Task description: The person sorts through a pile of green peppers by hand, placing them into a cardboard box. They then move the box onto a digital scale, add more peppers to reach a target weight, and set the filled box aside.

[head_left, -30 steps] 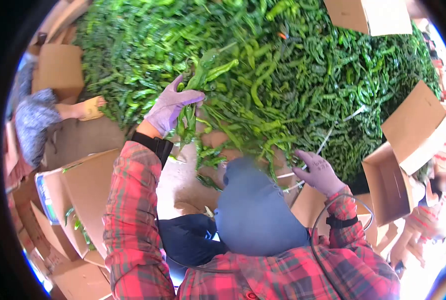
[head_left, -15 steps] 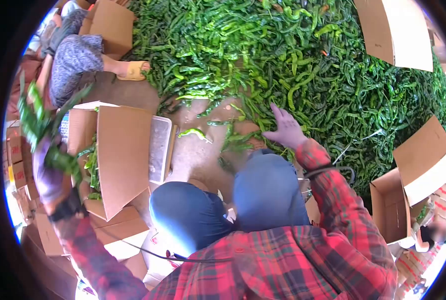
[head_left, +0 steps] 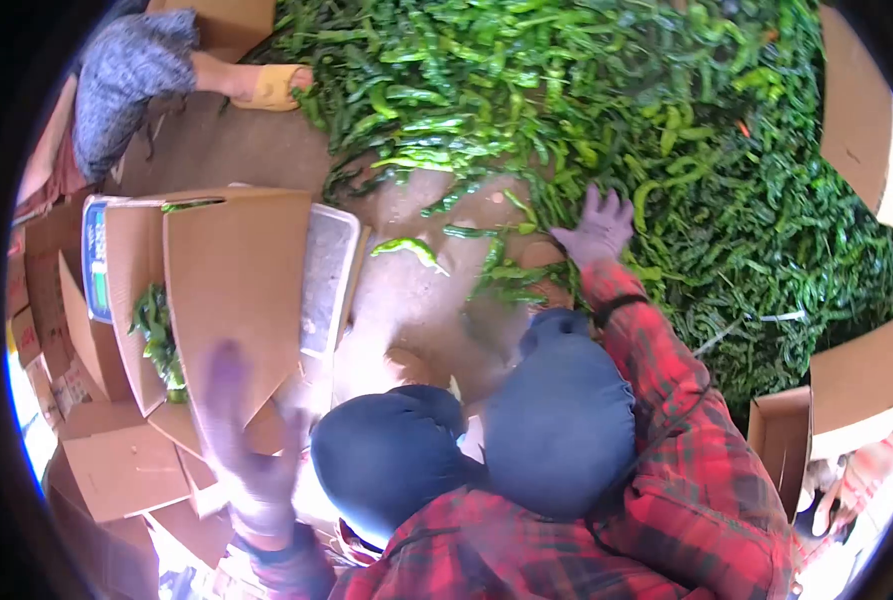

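My left hand (head_left: 253, 450), in a pale purple glove, is smeared by motion in front of an open cardboard box (head_left: 236, 270). Its thumb and fingers stand apart and no pepper shows in it. Inside that box, green peppers (head_left: 158, 335) are visible past the flap. My right hand (head_left: 598, 228), gloved as well, rests with spread fingers at the near edge of a big heap of long green peppers (head_left: 506, 110). Nothing shows in its grip.
The box stands on a scale with a lit display (head_left: 98, 260) and a metal platform (head_left: 328, 280). One loose pepper (head_left: 411, 250) lies on the floor. Other open cartons (head_left: 126, 460) are at lower left and right (head_left: 856, 390). A person's sandalled foot (head_left: 271, 88) is at upper left.
My left hand has let go of its bunch of green peppers and moved right and down from the box's left side. My right hand stays by the heap while the view shifts.
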The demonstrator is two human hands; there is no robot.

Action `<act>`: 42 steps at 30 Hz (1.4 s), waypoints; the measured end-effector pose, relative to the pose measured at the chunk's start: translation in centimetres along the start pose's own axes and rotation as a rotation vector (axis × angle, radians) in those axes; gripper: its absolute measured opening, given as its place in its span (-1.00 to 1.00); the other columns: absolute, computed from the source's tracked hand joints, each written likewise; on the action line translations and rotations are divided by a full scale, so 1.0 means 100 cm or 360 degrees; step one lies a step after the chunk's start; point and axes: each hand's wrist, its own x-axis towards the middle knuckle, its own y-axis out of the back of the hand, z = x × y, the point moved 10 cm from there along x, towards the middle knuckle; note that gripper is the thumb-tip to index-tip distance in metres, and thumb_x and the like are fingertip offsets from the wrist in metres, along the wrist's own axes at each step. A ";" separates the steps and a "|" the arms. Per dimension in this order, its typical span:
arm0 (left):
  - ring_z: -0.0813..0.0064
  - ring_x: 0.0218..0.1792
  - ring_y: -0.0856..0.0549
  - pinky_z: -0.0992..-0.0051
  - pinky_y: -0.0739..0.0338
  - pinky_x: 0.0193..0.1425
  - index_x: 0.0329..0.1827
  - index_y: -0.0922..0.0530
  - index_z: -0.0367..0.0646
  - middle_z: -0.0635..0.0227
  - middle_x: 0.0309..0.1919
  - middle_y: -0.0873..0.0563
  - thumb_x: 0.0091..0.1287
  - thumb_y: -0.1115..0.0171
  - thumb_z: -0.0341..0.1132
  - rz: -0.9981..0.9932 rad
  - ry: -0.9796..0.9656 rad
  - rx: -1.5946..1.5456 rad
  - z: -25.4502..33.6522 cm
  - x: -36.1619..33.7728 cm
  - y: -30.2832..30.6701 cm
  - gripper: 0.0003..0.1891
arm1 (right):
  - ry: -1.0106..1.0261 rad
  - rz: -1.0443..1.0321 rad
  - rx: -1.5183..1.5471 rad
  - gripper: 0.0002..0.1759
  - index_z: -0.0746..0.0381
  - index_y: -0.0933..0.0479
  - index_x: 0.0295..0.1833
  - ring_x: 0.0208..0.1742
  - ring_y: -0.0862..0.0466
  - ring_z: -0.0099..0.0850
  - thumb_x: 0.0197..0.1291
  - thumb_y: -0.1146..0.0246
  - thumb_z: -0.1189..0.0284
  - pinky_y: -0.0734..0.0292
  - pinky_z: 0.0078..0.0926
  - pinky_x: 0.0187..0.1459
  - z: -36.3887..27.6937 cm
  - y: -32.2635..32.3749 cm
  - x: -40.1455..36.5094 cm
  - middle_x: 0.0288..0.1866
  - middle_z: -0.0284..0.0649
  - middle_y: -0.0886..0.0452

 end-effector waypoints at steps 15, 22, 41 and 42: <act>0.12 0.03 -0.65 0.13 -0.51 0.19 0.12 -0.57 -0.27 0.09 -0.01 -0.65 0.18 -0.38 -0.19 -0.0022 -0.0346 -0.0506 0.060 -0.060 0.001 -0.51 | 0.0327 -0.0078 0.0076 -0.02 0.03 -0.26 0.48 0.38 -0.38 0.04 -0.17 -0.44 0.29 -0.37 -0.07 0.35 0.043 -0.026 -0.004 0.42 0.09 -0.28; 0.14 -0.07 -0.68 0.19 -0.56 0.07 0.04 -0.61 -0.25 0.13 -0.10 -0.68 0.14 -0.41 -0.21 0.0186 -0.0317 -0.0626 0.059 -0.097 0.014 -0.56 | 0.0161 0.0227 0.1380 -0.17 0.22 -0.30 0.41 0.19 -0.55 -0.12 -0.07 -0.40 0.47 -0.50 -0.22 0.22 0.147 0.052 -0.025 0.25 0.02 -0.44; 0.10 -0.14 -0.67 0.21 -0.57 -0.06 -0.04 -0.62 -0.20 0.16 -0.17 -0.70 0.21 -0.36 -0.19 0.0405 -0.0245 -0.0780 0.038 -0.125 0.038 -0.66 | 0.1057 -0.0182 0.1966 -0.30 0.18 -0.30 0.41 -0.26 -0.53 -0.58 0.15 -0.39 0.49 -0.45 -0.59 -0.29 -0.124 0.385 -0.108 -0.05 -0.32 -0.58; 0.08 -0.14 -0.67 0.21 -0.58 -0.05 -0.05 -0.62 -0.21 0.15 -0.17 -0.70 0.18 -0.38 -0.22 0.0404 -0.0236 -0.0812 0.037 -0.125 0.038 -0.66 | 0.1189 -0.0194 0.2056 -0.28 0.18 -0.28 0.43 -0.31 -0.51 -0.59 0.16 -0.39 0.48 -0.41 -0.61 -0.34 -0.163 0.413 -0.133 -0.05 -0.33 -0.58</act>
